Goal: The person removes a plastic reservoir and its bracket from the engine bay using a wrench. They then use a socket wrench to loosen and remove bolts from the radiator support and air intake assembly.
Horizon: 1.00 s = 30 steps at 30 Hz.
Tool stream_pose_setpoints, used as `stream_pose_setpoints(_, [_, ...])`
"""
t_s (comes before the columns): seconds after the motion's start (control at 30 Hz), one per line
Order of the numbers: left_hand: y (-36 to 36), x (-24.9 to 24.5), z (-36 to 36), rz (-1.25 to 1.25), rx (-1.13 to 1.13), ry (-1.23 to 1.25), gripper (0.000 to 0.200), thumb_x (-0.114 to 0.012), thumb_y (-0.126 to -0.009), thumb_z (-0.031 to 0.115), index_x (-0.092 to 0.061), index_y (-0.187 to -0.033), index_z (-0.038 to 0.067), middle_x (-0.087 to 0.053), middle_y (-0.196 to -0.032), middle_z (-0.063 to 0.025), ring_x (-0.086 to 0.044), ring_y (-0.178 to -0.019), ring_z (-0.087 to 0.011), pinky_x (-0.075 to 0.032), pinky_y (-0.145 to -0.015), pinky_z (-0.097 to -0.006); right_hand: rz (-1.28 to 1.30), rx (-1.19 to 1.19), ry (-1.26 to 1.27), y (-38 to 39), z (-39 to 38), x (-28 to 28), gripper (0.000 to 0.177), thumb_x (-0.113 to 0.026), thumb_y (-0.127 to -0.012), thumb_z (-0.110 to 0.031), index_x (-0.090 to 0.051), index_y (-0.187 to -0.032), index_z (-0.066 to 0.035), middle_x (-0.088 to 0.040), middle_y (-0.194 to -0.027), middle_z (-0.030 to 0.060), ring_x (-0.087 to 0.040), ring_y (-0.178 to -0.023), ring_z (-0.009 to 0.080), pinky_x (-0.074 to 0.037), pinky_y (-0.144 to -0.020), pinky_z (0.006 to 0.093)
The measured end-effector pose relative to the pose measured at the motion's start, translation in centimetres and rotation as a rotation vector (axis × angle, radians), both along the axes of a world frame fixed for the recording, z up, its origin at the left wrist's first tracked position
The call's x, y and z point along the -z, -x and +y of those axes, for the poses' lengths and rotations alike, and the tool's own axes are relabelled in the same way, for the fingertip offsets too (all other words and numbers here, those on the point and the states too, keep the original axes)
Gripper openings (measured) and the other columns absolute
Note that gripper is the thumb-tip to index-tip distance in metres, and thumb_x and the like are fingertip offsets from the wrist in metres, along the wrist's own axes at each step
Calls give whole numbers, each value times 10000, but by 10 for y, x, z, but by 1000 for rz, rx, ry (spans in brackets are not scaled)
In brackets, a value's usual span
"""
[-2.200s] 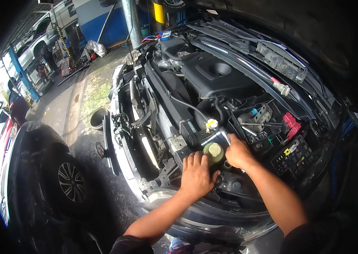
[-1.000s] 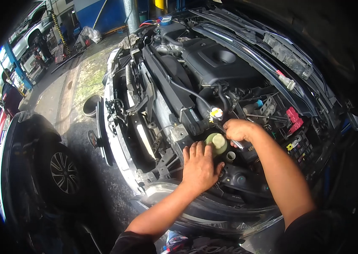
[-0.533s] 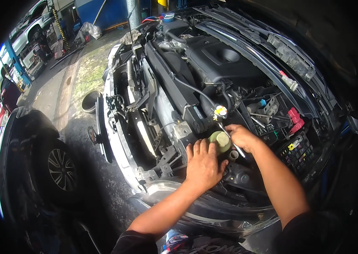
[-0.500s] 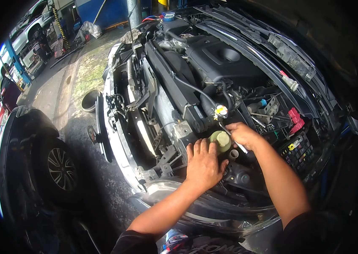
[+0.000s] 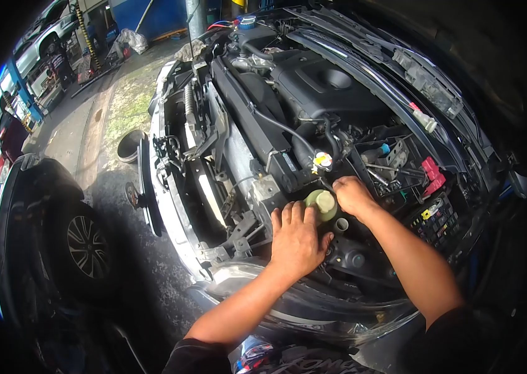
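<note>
My left hand (image 5: 294, 240) lies against the near side of a pale yellow-green fluid reservoir (image 5: 324, 204). Its fingers curl over the reservoir's edge, with the thumb out to the side by a short open pipe neck (image 5: 341, 225). Just beyond the reservoir, my right hand (image 5: 354, 197) is closed in a fist around a slim rod-like tool (image 5: 330, 185). Only a short dark piece of the tool shows past the fingers; the rest is hidden. Above it sits a white and yellow cap-like part (image 5: 321, 162) beside black hoses.
A black engine cover (image 5: 326, 84) fills the bay behind. To the right are loose tools (image 5: 388, 177), a red terminal cover (image 5: 434, 176) and a fuse box (image 5: 436, 221). The headlight (image 5: 238, 274) lies below my left forearm. Another car's wheel (image 5: 89, 246) stands at left.
My right hand has turned and closed further over the tool, whose pale lower end no longer shows. The left hand stays on the reservoir. The whole view has shifted slightly.
</note>
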<state>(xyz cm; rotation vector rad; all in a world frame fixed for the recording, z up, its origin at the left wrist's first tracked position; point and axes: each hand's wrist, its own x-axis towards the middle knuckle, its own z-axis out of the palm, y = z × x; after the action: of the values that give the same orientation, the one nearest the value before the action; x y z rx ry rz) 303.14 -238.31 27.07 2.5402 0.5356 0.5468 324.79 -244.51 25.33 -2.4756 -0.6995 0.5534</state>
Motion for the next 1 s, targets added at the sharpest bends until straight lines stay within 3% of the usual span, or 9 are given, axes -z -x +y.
stream_pose_setpoints(0.03, [0, 1, 0, 2, 0, 0, 644, -760, -863, 375, -515, -1293, -36, -507, -1381, -256, -440, -1345, -435, -290, -1151, -593, -40, -8, 55, 12, 0, -21, 444, -495, -1009, -369, -707, -1136, 0, -668, -1225, 268, -582, -1240, 451, -451, -1061, 516])
stream_pose_setpoints(0.4, [-2, 1, 2, -18, -30, 4, 652, -765, -853, 380, -523, -1291, -37, -508, -1373, -276, -438, -1345, -439, -285, -1152, -585, -30, 107, 14, 30, -11, 19, 555, -378, -1040, -430, -669, -1155, 28, -626, -1282, 295, -572, -1188, 528, -435, -1056, 555])
stream_pose_setpoints(0.47, [2, 0, 1, -17, -15, 21, 652, -764, -853, 380, -524, -1292, -38, -509, -1372, -279, -436, -1348, -439, -277, -1157, -583, -3, 30, -79, 19, -16, 29, 494, -439, -1024, -399, -693, -1076, 22, -673, -1174, 286, -620, -1103, 517, -484, -978, 554])
stream_pose_setpoints(0.5, [2, 0, 0, -10, -13, 29, 659, -765, -852, 378, -525, -1300, -41, -507, -1380, -281, -429, -1360, -436, -264, -1167, -577, -282, -239, -253, 1, -26, 62, 361, -506, -983, -281, -707, -976, 19, -721, -962, 233, -701, -893, 405, -540, -792, 498])
stream_pose_setpoints(0.6, [2, 2, 1, 0, -11, 30, 711, -764, -852, 376, -488, -1358, -40, -484, -1419, -275, -413, -1382, -433, -268, -1168, -578, 444, -23, -102, -19, -15, 51, 260, -521, -929, -164, -701, -920, 24, -686, -806, 145, -661, -706, 261, -506, -624, 425])
stream_pose_setpoints(0.67, [1, 3, 2, -30, -37, 32, 751, -767, -849, 367, -451, -1401, -32, -465, -1445, -267, -408, -1393, -429, -274, -1166, -583, 441, -71, -69, -9, 4, -1, 228, -537, -913, -147, -681, -896, 29, -675, -820, 114, -608, -624, 227, -481, -570, 397])
stream_pose_setpoints(0.83, [0, -3, 3, -102, -60, 74, 780, -779, -838, 325, -418, -1447, -2, -446, -1475, -246, -419, -1390, -419, -290, -1163, -577, 288, -107, -54, 0, -1, -45, 395, -552, -925, -148, -652, -1234, 76, -716, -1061, 237, -723, -874, 302, -578, -767, 385])
stream_pose_setpoints(0.93, [-11, -3, 8, -118, 25, 18, 753, -782, -833, 315, -447, -1426, -5, -448, -1473, -246, -431, -1377, -421, -304, -1165, -548, 33, -177, -16, 18, -21, -19, 433, -529, -944, -100, -597, -1337, 69, -610, -1301, 350, -609, -1263, 382, -464, -1101, 398])
stream_pose_setpoints(1.0, [-15, 1, 4, -116, 47, 15, 728, -787, -826, 308, -477, -1406, -5, -450, -1465, -256, -438, -1366, -429, -325, -1159, -519, -105, -201, -135, 13, -27, -5, 385, -537, -939, -97, -621, -1278, 62, -645, -1223, 343, -643, -1163, 431, -511, -1019, 470])
